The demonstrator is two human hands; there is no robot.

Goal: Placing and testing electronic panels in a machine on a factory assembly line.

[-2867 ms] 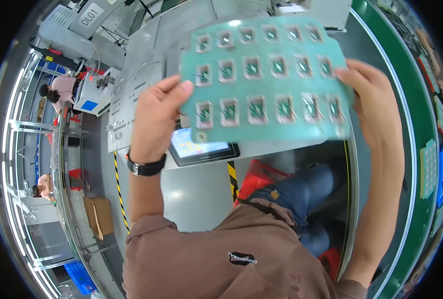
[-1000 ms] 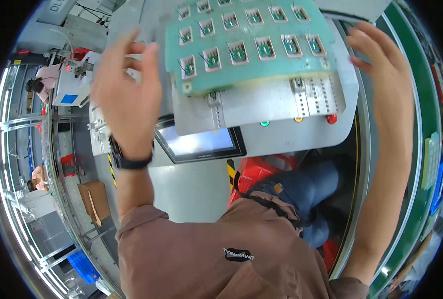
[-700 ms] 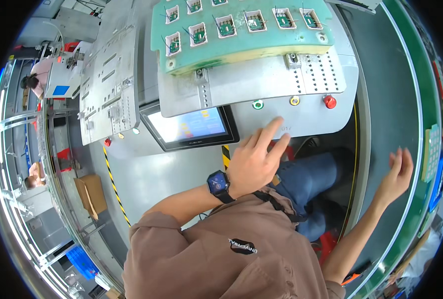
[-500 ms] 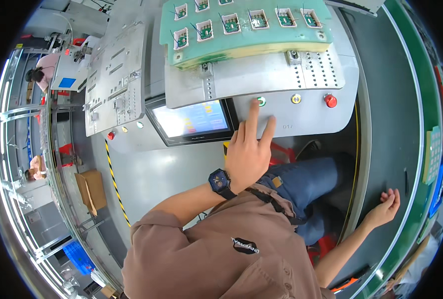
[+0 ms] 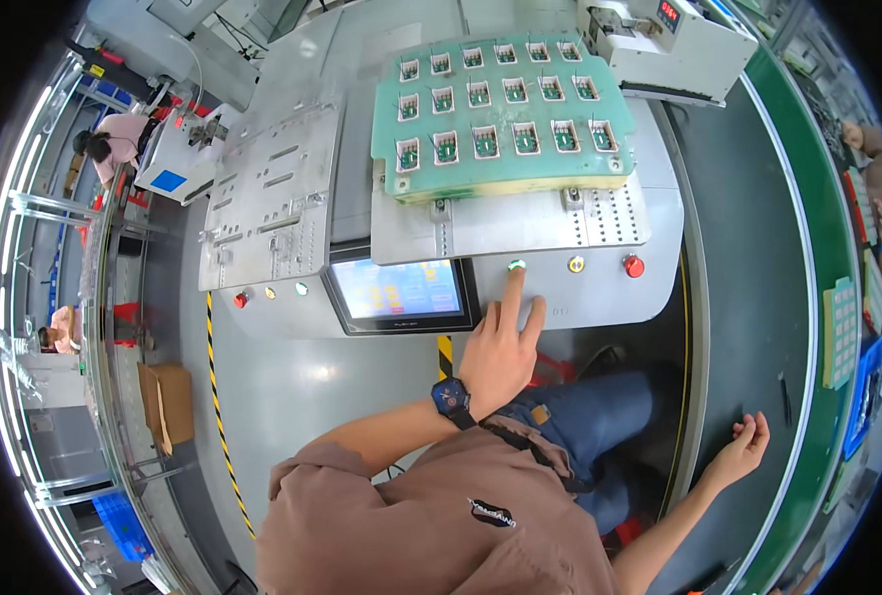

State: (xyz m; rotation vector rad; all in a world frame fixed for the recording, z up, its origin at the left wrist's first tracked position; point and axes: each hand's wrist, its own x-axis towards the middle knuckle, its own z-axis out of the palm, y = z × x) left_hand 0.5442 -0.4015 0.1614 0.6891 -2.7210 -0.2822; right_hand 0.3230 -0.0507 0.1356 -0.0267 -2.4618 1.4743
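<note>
The index finger of my left hand is stretched out to the green button on the machine's front panel. Its other fingers are partly spread, and it holds nothing. A watch is on that wrist. Above the button, a green fixture block rests on a metal plate. Its pockets hold several small circuit boards with thin wires. My right hand is over the dark bench surface at the right, its fingers loosely curled and slightly apart, with nothing visible in them. A thin dark tool lies near it.
Left of the button is a lit touchscreen; to its right are a yellow button and a red button. A second metal plate sits at left. A white machine stands at the back right. A green tray lies beyond the bench.
The view has shifted, so the whole fixture block and the white machine at the back now show. My left index finger stays at the green button. My right hand keeps its loose curl.
</note>
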